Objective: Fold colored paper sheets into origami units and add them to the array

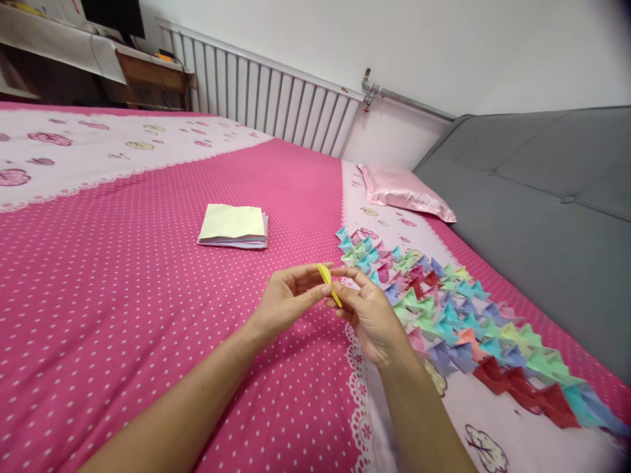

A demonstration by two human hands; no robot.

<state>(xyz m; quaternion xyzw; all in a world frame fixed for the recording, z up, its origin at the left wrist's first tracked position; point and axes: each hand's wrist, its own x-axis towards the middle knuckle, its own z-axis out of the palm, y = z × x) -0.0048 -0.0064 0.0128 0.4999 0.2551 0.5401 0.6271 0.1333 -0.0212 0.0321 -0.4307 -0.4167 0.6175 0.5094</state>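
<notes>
Between my two hands is a small folded piece of yellow paper [325,276], held up over the bed and seen nearly edge-on. My left hand [290,292] pinches it from the left, thumb against its near face. From the other side my right hand [367,309] grips its lower right part between thumb and fingers. Right of my hands, several rows of folded paper boats [453,315] in many colours stand on the bedspread. A stack of square paper sheets [231,223], pale yellow on top, lies beyond my left hand.
The bed has a pink dotted bedspread [148,276] with white printed bands. A pink pillow [404,190] lies by the grey padded headboard [532,171]. Behind the bed are a white radiator [261,85] and a desk [152,69] with a monitor [116,16].
</notes>
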